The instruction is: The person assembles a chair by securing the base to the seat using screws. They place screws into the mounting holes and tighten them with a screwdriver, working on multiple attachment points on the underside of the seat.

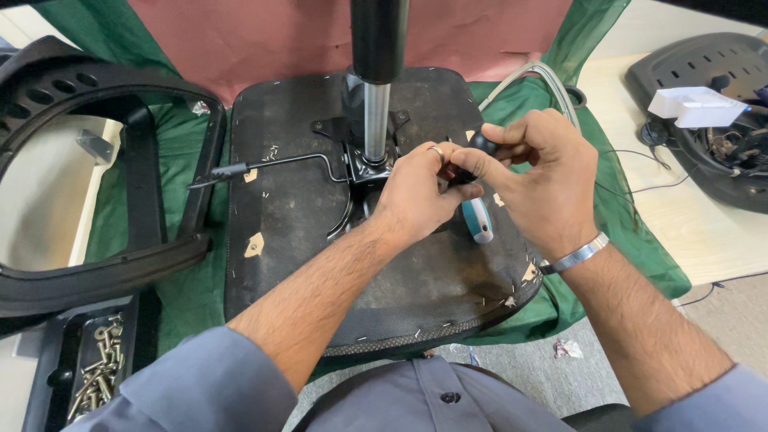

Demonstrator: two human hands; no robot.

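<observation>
Meeting over the upturned chair seat (304, 232), the left hand (416, 192) and right hand (544, 180) pinch a small black knob (482, 144) between their fingertips; a blue-and-white screwdriver (478, 220) lies just beneath them

Small black knob-like part (482, 144): pinched between fingertips of left hand (416, 192) and right hand (538, 180), mostly hidden by them. Screwdriver (478, 219), blue-and-white handle: pokes out just below both hands, tilted, resting on upturned seat base (296, 216) beneath the hands.
</observation>
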